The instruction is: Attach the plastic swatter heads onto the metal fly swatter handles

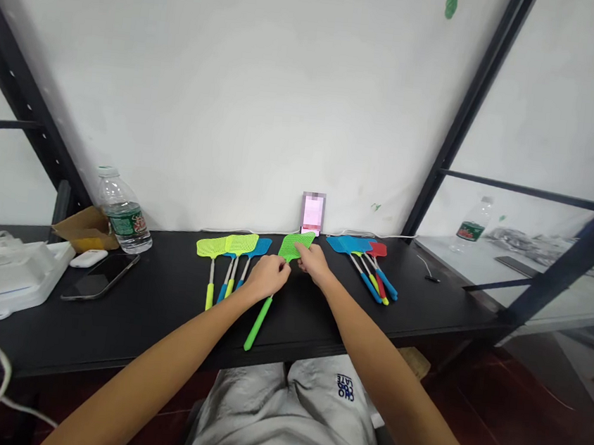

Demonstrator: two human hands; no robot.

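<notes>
A green fly swatter (259, 323) lies slanted over the black table, its handle toward the front edge and its perforated head toward the wall. My left hand (269, 276) is closed around its shaft just below the head. With fingers closed, my right hand (312, 262) grips the right side of the head. To the left of my left hand lie several yellow-green and blue fly swatters (213, 246) side by side. Right of my right hand is a pile of blue and red fly swatters (350, 244), with their handles pointing toward the lower right.
A lit phone (313, 213) leans on the wall behind the swatter. At the left are a water bottle (130, 223), a cardboard box (87, 229), a dark phone (101, 277), a white case (88, 259) and a white tray with cables (9, 284). Black metal posts frame both sides.
</notes>
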